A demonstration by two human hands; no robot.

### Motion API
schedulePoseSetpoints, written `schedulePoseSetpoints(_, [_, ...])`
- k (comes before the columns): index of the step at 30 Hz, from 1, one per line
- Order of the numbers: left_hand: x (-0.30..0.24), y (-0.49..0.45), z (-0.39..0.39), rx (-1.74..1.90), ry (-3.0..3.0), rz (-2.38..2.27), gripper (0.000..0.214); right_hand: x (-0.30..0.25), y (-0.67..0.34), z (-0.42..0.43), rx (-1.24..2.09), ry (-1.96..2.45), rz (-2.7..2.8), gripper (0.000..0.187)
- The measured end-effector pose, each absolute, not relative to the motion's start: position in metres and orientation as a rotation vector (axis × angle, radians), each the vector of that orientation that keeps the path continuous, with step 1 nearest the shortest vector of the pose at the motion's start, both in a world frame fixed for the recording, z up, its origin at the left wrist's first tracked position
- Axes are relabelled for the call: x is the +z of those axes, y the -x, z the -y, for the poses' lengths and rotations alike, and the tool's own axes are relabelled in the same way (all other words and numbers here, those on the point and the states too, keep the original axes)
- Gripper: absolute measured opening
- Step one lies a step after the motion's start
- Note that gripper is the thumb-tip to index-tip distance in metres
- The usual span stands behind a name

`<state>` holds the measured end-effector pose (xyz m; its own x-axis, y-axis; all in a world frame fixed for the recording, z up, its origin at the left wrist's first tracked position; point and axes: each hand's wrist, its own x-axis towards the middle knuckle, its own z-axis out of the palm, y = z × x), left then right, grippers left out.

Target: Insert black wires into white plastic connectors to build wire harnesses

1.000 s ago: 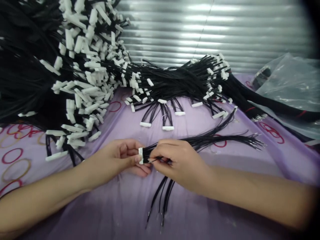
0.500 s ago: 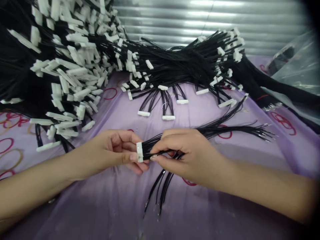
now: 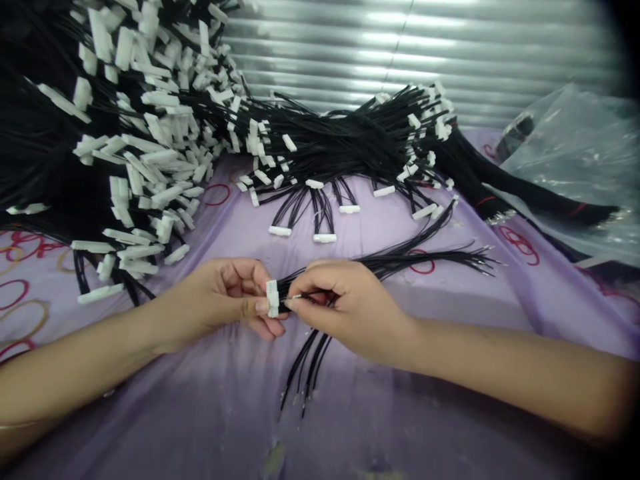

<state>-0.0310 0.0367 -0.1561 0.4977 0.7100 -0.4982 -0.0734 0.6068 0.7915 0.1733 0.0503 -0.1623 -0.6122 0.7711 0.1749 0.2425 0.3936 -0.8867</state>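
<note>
Purple cloth covers the surface [image 3: 450, 413], backed by a ribbed metal shutter [image 3: 450, 60]. A huge heap of harnesses [image 3: 100, 133] fills ten o'clock, with a smaller bundle [image 3: 350, 143] at twelve and a plastic bag [image 3: 575, 160] at two. At centre, the left hand [image 3: 225, 300] pinches a white connector [image 3: 272, 298] in its fingers. The right hand [image 3: 350, 313] presses one wire tip against it. Several black wires [image 3: 400, 257] look seated and fan toward two. The loose wires [image 3: 307, 363] trailing toward six seem left.

white plastic connector [image 3: 273, 298], purple cloth [image 3: 450, 320]
</note>
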Motion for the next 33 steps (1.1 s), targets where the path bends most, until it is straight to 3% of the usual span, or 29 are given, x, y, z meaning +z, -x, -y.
schedulePoseSetpoints(7, [-0.156, 0.028, -0.035, 0.560, -0.765, -0.930, 0.014, -0.158, -0.179, -0.054, 1.012, 0.814, 2.250, 0.008])
schedulePoseSetpoints(12, [-0.157, 0.026, -0.032, 0.650, -0.741, -0.897, 0.031, -0.157, -0.179, -0.056, 0.943, 0.825, 2.255, 0.005])
schedulePoseSetpoints(33, [-0.158, 0.017, -0.031, 0.648, -0.747, -1.071, 0.028, -0.162, -0.178, -0.059, 0.689, 0.712, 2.418, 0.010])
